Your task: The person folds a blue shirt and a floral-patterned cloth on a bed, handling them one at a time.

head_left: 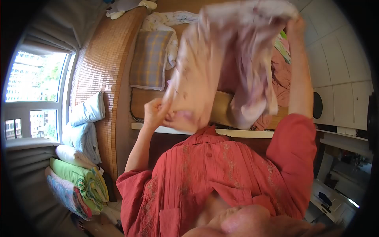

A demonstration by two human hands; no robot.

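Observation:
A pale pink patterned pair of trousers [197,79] is stretched up in front of me over the bed, blurred by motion. My right hand [295,29] is raised high at the far right and closed on its upper corner. Lower down on the left, my left hand [158,113] has its fingers closed on the edge of the other side. One leg of the cloth slants down beside my left hand, while the other part hangs in loose folds near the middle. Part of the bed is hidden behind the cloth.
On the bed lie a grey checked pillow [152,59], a crumpled white floral cloth [173,17] and pink bedding [281,77]. At left, a tan mat [106,71] covers a ledge by the window, with a light blue cushion [89,108]. Folded quilts [79,181] stand below; white cupboards [335,59] line the right.

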